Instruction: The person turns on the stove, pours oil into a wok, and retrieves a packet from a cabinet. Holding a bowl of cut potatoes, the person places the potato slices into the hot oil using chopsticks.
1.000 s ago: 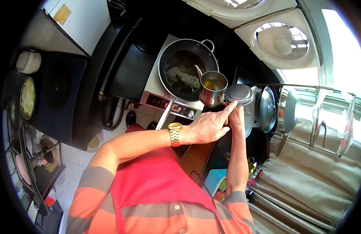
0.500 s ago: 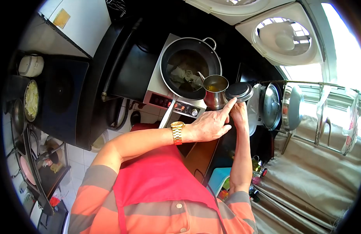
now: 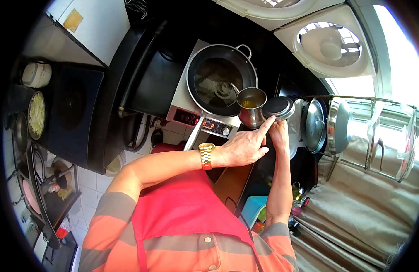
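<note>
- Left hand [image 3: 243,147] is reaching across the body, index finger extended, tip touching the near rim of the round metal lid [image 3: 278,107]. Other fingers are curled loosely; nothing is clamped in this grip, it is only pointing and pressing.
- Gold watch [image 3: 205,155] is sitting on the left wrist.
- Right hand [image 3: 279,135] is coming up from below, just under the lid and the steel pot [image 3: 251,107]. Its fingers are mostly hidden behind the left hand, so I cannot tell whether the grip is closed on the pot handle or on the lid.
- Steel pot is sitting at the near-right edge of the wok [image 3: 221,80], spout pointing left into the wok. Yellowish liquid is showing inside the pot.
- Lid is hanging tilted, just right of the pot mouth, touching or nearly touching the pot rim.
- Wok is sitting on the induction cooker [image 3: 205,119], whose red display digits are glowing on the near panel. Dark contents with something pale are lying in the wok.
- Right of the lid, larger pot lids [image 3: 316,124] are standing in a rack [image 3: 368,136].
- Far right, a ventilation fan [image 3: 332,45] is set beside the window.
- Far left, a bowl of pale chopped food [image 3: 36,115] is resting on a dark table.
</note>
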The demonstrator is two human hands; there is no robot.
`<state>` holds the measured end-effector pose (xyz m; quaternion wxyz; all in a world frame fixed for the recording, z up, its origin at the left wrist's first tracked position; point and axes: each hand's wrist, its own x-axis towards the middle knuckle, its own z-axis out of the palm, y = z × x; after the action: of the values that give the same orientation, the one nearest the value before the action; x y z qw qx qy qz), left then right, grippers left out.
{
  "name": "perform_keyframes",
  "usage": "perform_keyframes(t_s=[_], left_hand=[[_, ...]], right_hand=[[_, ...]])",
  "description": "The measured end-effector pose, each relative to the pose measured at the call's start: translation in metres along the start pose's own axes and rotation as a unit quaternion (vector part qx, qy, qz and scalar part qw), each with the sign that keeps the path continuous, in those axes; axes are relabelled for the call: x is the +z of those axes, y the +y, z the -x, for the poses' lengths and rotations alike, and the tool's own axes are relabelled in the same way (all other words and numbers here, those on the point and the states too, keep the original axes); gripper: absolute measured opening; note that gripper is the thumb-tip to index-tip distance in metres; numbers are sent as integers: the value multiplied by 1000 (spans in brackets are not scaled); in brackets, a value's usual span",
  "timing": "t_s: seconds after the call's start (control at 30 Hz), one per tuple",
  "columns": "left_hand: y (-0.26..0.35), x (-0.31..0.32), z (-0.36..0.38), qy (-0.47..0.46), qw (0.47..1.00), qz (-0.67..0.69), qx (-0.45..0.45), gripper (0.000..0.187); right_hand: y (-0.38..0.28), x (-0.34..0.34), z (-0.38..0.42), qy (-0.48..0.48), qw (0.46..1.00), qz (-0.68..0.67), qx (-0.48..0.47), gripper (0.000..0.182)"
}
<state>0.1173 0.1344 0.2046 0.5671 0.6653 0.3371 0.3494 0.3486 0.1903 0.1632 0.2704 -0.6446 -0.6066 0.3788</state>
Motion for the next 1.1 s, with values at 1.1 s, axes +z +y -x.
perform_keyframes(t_s=[1.1], left_hand=[[-8,28,27,-46,982,-165,78,91]], right_hand=[[82,54,54,34,904,-410,112,3]])
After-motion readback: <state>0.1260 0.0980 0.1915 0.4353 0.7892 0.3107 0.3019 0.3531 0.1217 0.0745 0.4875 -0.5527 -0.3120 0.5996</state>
